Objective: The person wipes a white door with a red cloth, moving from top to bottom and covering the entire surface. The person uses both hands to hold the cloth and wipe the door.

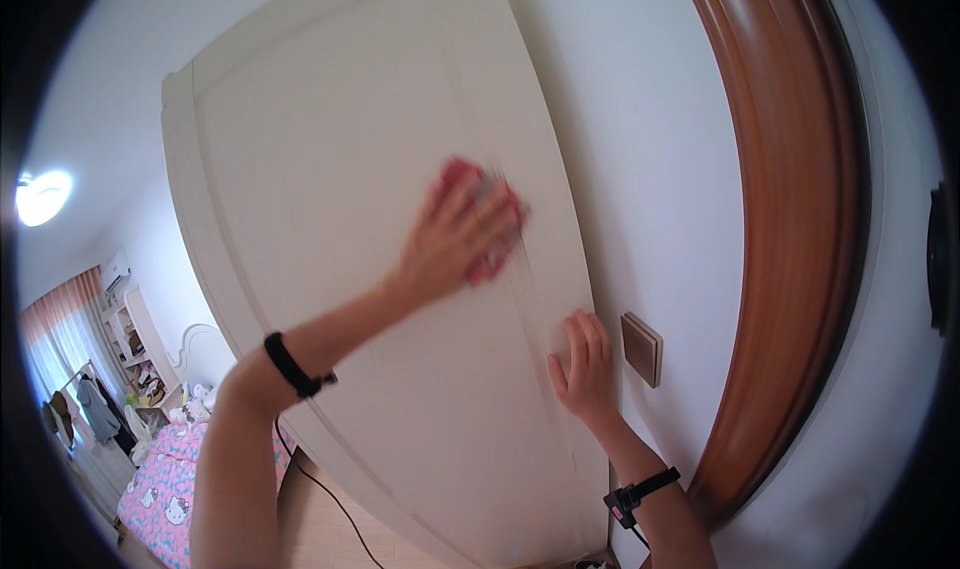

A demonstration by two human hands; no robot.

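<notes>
A large off-white panelled side of a wardrobe or cabinet (360, 156) fills the middle of the view. My left hand (450, 242) presses a red cloth (455, 175) with some grey on it against this panel; both are blurred. Lower right, my right hand (586, 366) lies with its fingers apart near the panel's right edge, holding nothing. Each forearm wears a black strap, and the right one carries a small black device (622, 505) with a cable.
A brown wall switch (641, 350) is just right of my right hand. Beyond it curves a reddish-brown wooden door frame (787, 194). A black cable (330, 494) hangs at the lower left. Further left are a bed with a pink patterned cover (161, 479), shelves (139, 351) and hanging clothes (97, 407).
</notes>
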